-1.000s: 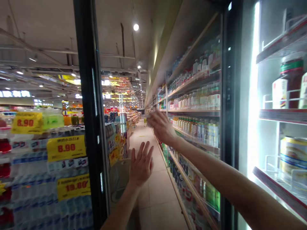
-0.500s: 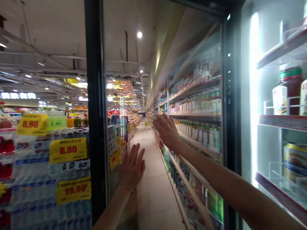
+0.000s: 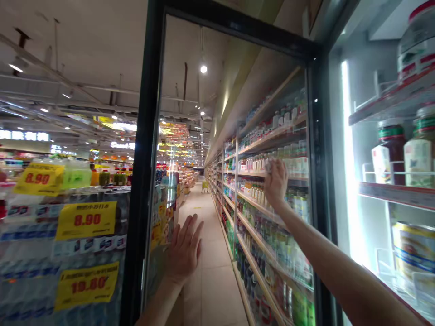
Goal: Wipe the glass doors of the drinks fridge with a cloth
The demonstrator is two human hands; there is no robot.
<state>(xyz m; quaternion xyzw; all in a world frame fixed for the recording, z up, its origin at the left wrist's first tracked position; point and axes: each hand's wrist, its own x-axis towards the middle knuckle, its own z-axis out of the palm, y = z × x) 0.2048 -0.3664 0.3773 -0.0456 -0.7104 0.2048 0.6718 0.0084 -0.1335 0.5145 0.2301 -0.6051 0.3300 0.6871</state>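
A glass fridge door with a black frame stands open in front of me, and I look through its pane. My left hand is laid flat on the lower left of the glass, fingers stretched out and nearly together. Further up and to the right, my right hand is at the pane with its fingers bent inward. A small whitish patch shows at its fingertips, perhaps a wad of cloth or tissue, too blurred to name. Nothing else is in either hand.
To the right is the lit fridge interior, with a dark-red bottle and a yellow-blue can pack on shelves. Stacked water bottles with yellow price signs stand left. Beyond the glass, a tiled aisle runs past drink shelves.
My right hand has moved right across the glass, and its fingers are now more bent. The left hand has stayed almost in place. My view has tilted up, showing the door's top edge.
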